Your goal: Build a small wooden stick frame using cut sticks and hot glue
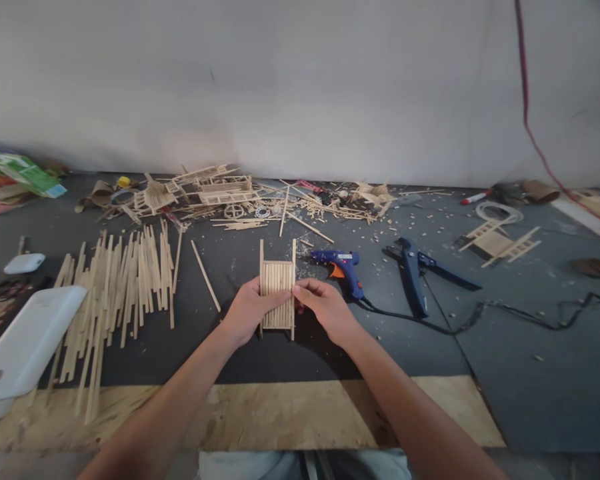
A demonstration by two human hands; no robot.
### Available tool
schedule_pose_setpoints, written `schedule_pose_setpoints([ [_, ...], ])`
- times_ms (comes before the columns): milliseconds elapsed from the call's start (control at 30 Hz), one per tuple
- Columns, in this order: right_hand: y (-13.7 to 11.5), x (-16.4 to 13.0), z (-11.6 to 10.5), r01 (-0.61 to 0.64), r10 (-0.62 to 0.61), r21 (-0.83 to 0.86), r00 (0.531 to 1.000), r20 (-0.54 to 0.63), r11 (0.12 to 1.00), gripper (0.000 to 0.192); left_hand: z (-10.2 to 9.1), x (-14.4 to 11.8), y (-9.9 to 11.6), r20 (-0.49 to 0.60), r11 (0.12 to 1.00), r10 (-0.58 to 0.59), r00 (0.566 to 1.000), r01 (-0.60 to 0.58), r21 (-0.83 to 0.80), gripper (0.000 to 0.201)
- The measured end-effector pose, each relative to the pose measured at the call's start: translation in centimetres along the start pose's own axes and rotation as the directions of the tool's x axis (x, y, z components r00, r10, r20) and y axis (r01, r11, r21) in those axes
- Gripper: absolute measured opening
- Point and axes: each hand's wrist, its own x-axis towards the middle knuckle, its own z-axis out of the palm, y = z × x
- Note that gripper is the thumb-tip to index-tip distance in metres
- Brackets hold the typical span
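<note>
bamboo-coloured sticks make up the small slatted panel [277,289] that both hands hold just above the dark mat [260,360]. the left hand [247,312] is closed on its left rail, thumb across the slats; the right hand [323,307] pinches the right rail between thumb and forefinger. the panel stands nearly upright, facing the camera, its two side rails poking out past the slats at top and bottom.

the step looks like checking or pressing a freshly joined piece — the blue glue gun [343,267] lies just right of the hands, its cord trailing off across the mat. a loose row of long sticks [115,293] lies well to the left, one single stick [205,275] between that row and the hands. dark blue cutters [414,275] rest beyond the gun, and other stick-built frames [215,188] sit among scraps by the wall.

any further joining would call for one hand to free itself for the gun while the other keeps the panel steady and square.
</note>
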Motion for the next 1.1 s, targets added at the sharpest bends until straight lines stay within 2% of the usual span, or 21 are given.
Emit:
schedule_pose_setpoints([
  [167, 0.1, 0.08, -0.18, -0.022, 0.022, 0.021, 0.999, -0.023, 1.0, 0.018, -0.1, -0.06, 0.15, 0.025, 1.0, -0.016, 1.0, 0.016, -0.011, 0.029],
  [467, -0.02, -0.15, -0.24, 0.011, -0.011, 0.062, 1.0, -0.002, 0.998, 0.014, 0.04, 0.13, 0.19, 0.044, 0.995, 0.076, 0.996, -0.072, -0.07, 0.041],
  [600, -0.14, -0.26, -0.1, 0.043, -0.043, 0.087, 0.999, -0.004, 0.995, 0.013, 0.08, 0.31, -0.04, -0.002, 0.985, 0.169, 0.986, -0.169, -0.029, 0.054],
  [700, -0.39, -0.29, 0.09, 0.071, -0.07, 0.082, 0.997, -0.025, 0.994, 0.013, -0.01, 0.36, -0.08, -0.024, 0.967, 0.251, 0.968, -0.25, 0.059, 0.052],
  [767, -0.52, -0.28, 0.19, 0.093, -0.09, 0.071, 0.995, -0.037, 0.993, 0.012, -0.04, 0.3, -0.01, -0.001, 0.961, 0.262, 0.965, -0.261, 0.086, 0.05],
  [900, -0.52, -0.27, 0.21, 0.243, -0.243, -0.002, 0.968, -0.056, 0.97, 0.01, 0.13, 0.04, 0.11, 0.103, 0.982, 0.188, 0.977, -0.186, -0.03, 0.049],
  [1000, -0.44, -0.38, 0.16, 0.367, -0.384, -0.191, 0.922, -0.059, 0.911, 0.014, 0.43, -0.21, 0.05, 0.152, 0.981, 0.121, 0.981, -0.095, -0.169, 0.046],
  [1100, -0.29, -0.58, 0.21, 0.379, -0.43, -0.379, 0.901, -0.058, 0.844, 0.016, 0.77, -0.43, 0.05, 0.187, 0.955, 0.013, 0.982, 0.043, -0.292, 0.038],
])
